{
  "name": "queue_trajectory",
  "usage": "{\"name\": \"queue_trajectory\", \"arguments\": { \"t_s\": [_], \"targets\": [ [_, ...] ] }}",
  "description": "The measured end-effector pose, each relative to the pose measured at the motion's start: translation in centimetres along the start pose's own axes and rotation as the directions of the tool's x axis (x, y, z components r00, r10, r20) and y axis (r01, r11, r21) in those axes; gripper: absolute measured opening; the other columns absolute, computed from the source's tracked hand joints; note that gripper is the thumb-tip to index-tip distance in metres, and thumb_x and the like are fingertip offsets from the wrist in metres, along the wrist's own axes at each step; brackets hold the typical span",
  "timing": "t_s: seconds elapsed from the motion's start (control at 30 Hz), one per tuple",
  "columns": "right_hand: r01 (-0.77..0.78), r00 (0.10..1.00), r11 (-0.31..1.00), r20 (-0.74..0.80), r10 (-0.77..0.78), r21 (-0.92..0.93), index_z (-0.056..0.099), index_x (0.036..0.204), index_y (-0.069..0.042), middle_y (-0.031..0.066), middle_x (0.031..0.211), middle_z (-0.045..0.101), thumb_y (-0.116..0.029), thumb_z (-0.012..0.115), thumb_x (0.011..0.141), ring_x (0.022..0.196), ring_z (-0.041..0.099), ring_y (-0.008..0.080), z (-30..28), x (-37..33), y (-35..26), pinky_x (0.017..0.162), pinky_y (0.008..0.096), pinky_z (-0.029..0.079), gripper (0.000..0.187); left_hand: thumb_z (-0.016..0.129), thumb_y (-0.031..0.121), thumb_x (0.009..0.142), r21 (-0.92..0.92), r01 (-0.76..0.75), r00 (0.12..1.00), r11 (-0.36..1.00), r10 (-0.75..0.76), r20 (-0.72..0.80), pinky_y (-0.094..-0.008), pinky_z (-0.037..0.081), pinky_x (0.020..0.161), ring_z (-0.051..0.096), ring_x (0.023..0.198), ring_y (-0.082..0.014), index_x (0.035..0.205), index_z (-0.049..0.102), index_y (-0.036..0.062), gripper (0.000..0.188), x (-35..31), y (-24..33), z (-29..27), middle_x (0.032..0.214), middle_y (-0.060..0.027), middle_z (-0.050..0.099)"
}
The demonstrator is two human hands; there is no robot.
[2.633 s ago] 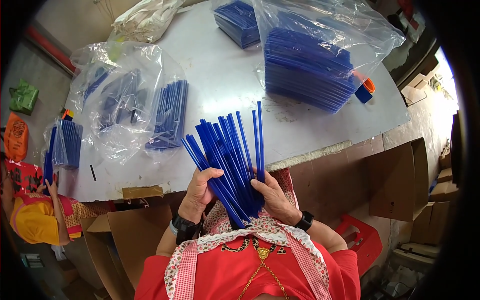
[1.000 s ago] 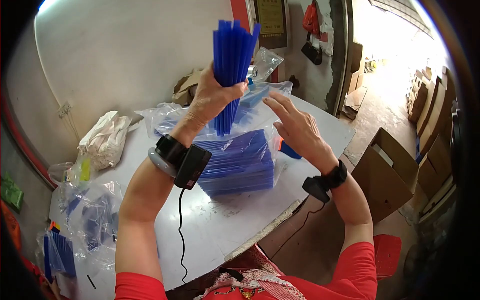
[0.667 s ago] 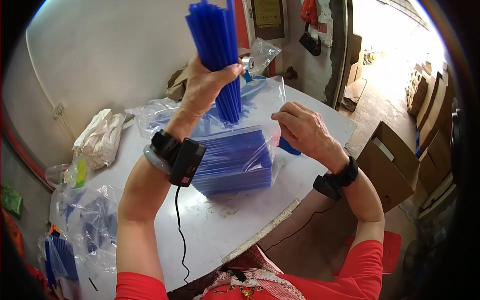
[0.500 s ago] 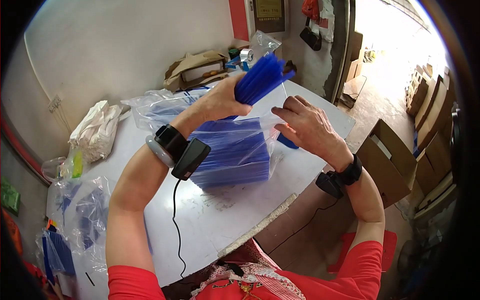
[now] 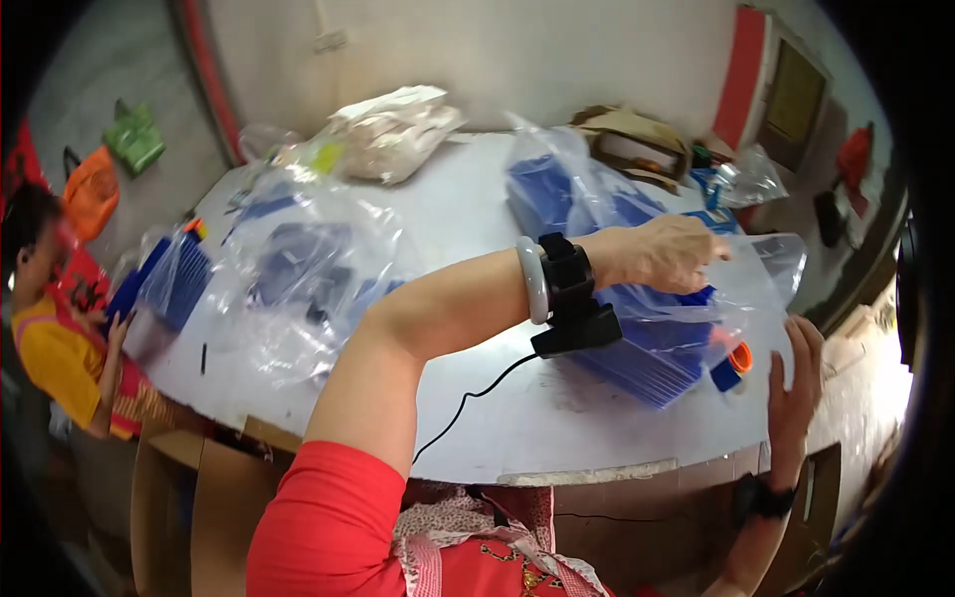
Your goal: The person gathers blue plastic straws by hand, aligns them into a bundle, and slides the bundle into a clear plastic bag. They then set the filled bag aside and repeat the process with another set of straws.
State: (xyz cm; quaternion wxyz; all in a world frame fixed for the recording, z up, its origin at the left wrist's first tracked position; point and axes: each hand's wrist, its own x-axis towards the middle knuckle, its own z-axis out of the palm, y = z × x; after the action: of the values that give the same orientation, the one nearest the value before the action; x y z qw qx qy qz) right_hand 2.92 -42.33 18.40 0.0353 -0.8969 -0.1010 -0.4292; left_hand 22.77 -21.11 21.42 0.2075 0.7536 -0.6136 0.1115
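Note:
My left hand [image 5: 668, 253] reaches across the table, its fingers curled above a clear plastic bag [image 5: 776, 269]. What those fingers hold, if anything, is hidden; a bit of bright blue [image 5: 698, 297] shows just beneath them. Under the bag's film lies a stack of thin blue plastic strips [image 5: 637, 363], their ends toward the table's front edge. My right hand [image 5: 796, 383] is open at the table's right edge, its fingers stretched upward and apart. Between it and the stack sits a small blue piece with an orange ring [image 5: 737, 358].
Clear bags with blue contents [image 5: 308, 269] cover the left of the white table [image 5: 468, 398]. A pale bundle [image 5: 396, 131] and torn brown paper [image 5: 637, 144] lie along the wall. At the far left another person [image 5: 60, 348] handles blue pieces. Cardboard boxes [image 5: 234, 517] stand below.
My view has swung left. My left hand has come down from holding a raised blue bundle to the bag; the bundle no longer shows. My right hand has let go of the bag and dropped nearer me.

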Motion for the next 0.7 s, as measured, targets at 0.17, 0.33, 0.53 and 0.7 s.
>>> {"name": "queue_trajectory", "arguments": {
  "t_s": [0.17, 0.33, 0.53, 0.7],
  "targets": [
    [-0.095, 0.993, 0.995, 0.071, 0.093, 0.018, 0.055, 0.117, 0.002, 0.0166, 0.115, 0.056, 0.004, 0.054, 0.087, 0.106, 0.057, 0.0305, -1.0, -7.2, 0.2, 0.089, 0.0359, 0.046, 0.030, 0.056, 0.012, 0.084, 0.023, 0.068, 0.911, 0.997, -0.053, -0.409, -0.0315, 0.049, 0.058, 0.063, 0.059, -0.0171, 0.095, 0.067, 0.0044, 0.017, -13.3, 2.6, -12.4, 0.070, -0.0111, 0.067],
    [-0.386, 0.904, 0.910, 0.259, 0.341, 0.149, 0.056, 0.114, 0.002, 0.0158, 0.097, 0.060, 0.004, 0.055, 0.085, 0.087, 0.061, 0.0284, 1.4, -13.2, -0.8, 0.077, 0.0359, 0.048, 0.029, 0.049, 0.002, 0.083, -0.410, 0.782, 0.421, 0.470, -0.883, -0.208, -0.0245, 0.051, 0.059, 0.062, 0.064, -0.0120, 0.089, 0.062, -0.0018, 0.014, -32.1, -3.6, -17.4, 0.069, -0.0053, 0.062],
    [-0.397, 0.862, 0.906, 0.398, 0.314, 0.145, 0.059, 0.107, 0.001, 0.0143, 0.084, 0.060, 0.002, 0.057, 0.082, 0.074, 0.060, 0.0286, 3.0, -15.1, -5.9, 0.069, 0.0367, 0.047, 0.025, 0.060, 0.005, 0.077, -0.144, 0.988, 0.107, 0.060, -0.932, 0.346, -0.0353, 0.052, 0.066, 0.066, 0.078, -0.0241, 0.095, 0.063, -0.0032, 0.019, -45.1, -12.0, -5.6, 0.087, -0.0177, 0.067],
    [-0.393, 0.843, 0.903, 0.461, 0.278, 0.174, 0.059, 0.103, 0.001, 0.0140, 0.083, 0.061, 0.001, 0.059, 0.080, 0.073, 0.060, 0.0295, 3.1, -16.1, -7.7, 0.067, 0.0373, 0.047, 0.023, 0.063, 0.010, 0.077, 0.343, 0.643, 0.690, 0.685, -0.712, 0.131, -0.0456, 0.053, 0.070, 0.066, 0.085, -0.0346, 0.105, 0.058, -0.0037, 0.031, -51.7, -19.0, 4.7, 0.092, -0.0223, 0.066]
  ]
}}
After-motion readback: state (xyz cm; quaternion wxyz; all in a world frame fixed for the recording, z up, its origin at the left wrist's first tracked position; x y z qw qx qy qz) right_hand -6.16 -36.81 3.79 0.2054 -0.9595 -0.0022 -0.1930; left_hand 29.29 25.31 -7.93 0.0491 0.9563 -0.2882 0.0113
